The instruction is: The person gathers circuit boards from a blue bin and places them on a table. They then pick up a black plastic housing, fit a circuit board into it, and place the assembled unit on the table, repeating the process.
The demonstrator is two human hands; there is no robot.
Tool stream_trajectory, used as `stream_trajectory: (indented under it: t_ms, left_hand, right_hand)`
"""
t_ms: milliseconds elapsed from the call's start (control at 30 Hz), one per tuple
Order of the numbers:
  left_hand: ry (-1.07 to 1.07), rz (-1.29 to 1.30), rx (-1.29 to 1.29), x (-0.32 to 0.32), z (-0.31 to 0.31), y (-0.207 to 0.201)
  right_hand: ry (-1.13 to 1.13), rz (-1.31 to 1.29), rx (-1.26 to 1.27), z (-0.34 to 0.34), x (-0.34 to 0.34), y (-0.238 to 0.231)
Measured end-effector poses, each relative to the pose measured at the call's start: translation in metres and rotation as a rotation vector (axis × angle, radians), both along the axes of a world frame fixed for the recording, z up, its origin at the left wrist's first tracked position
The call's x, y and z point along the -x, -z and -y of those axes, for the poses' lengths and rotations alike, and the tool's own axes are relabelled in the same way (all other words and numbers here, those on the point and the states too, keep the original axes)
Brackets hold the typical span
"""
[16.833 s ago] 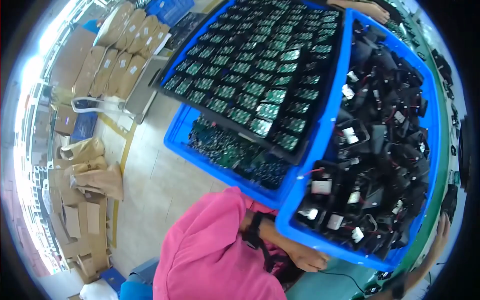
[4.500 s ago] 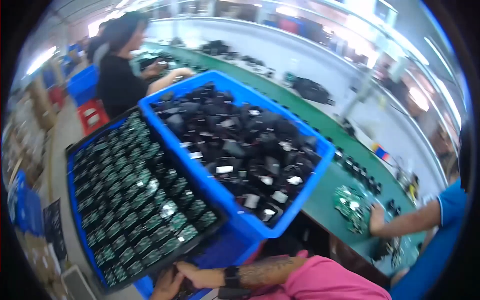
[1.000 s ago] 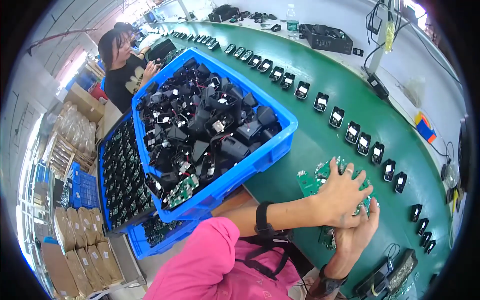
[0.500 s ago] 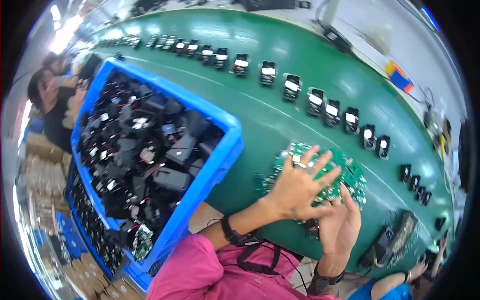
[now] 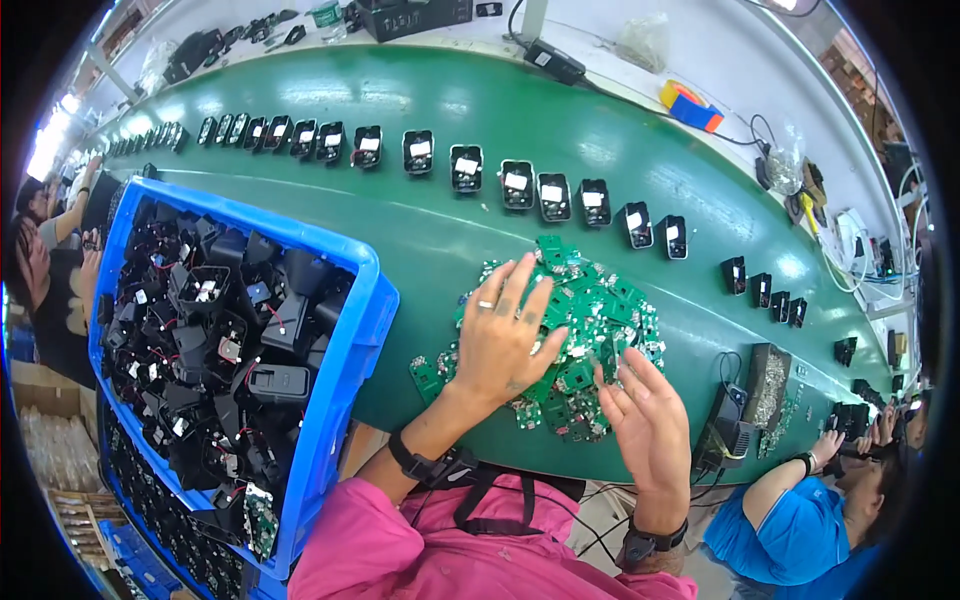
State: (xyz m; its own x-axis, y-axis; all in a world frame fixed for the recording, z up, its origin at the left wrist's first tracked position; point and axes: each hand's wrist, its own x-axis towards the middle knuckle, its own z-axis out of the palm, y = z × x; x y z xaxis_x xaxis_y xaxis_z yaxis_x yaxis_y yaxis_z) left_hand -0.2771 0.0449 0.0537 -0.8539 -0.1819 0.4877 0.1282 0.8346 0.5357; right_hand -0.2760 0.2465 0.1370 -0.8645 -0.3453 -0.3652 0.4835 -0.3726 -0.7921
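A heap of small green circuit boards (image 5: 600, 310) lies on the green work surface in front of me. My left hand (image 5: 505, 345) rests palm down on the heap's left side, its fingers spread and a ring on one of them. At the heap's lower right edge is my right hand (image 5: 648, 425), turned partly sideways with the fingers stretched toward the boards. Neither hand visibly grips a board. One loose board (image 5: 428, 378) sits at the left fringe of the heap, beside my left wrist.
To my left stands a blue crate (image 5: 345, 330) full of black plastic housings with wires. A row of open black housings (image 5: 466, 168) runs along the green table (image 5: 400, 220). On the right are a power adapter (image 5: 725, 415), a rough block (image 5: 768, 375) and a co-worker in blue (image 5: 790, 530).
My hands, crossed close together over the boards before, are now apart, with the right at the heap's lower right. The heap shows more fully. The whole view has shifted.
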Motion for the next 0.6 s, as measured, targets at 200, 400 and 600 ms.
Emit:
stream_trajectory:
  t_ms: [200,400,600]
  left_hand:
    - [-0.179,0.01,0.094,-0.002,0.0,-0.001]
    - [-0.088,0.143,0.056,-0.029,0.017,-0.037]
    - [-0.152,0.529,0.018,-0.116,0.024,-0.014]
  right_hand:
    - [-0.256,-0.565,-0.902,-0.009,0.018,-0.016]
    - [-0.473,-1.102,-1.008,0.04,0.11,0.013]
    - [-0.81,-1.265,-1.154,0.084,0.134,0.042]
